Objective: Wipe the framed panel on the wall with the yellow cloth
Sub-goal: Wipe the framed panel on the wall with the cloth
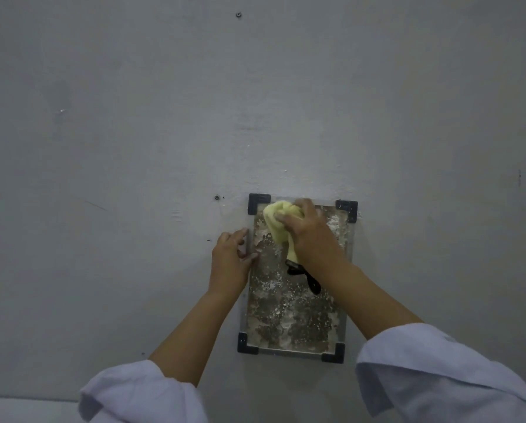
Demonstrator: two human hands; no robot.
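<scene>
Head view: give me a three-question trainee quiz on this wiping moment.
1. True or false: the right hand grips the yellow cloth.
2. Where on the framed panel is the cloth? A top, B bottom, C off the panel.
3. What does the left hand touch?

Key: 1 true. 2 A. 3 the panel's left edge; its fingers look fairly straight there, and the panel is speckled with white residue.

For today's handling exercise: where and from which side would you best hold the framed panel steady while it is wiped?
Probably the framed panel is best gripped on its bare left edge, from the left, as the left hand does: the right hand and yellow cloth occupy its face.
</scene>
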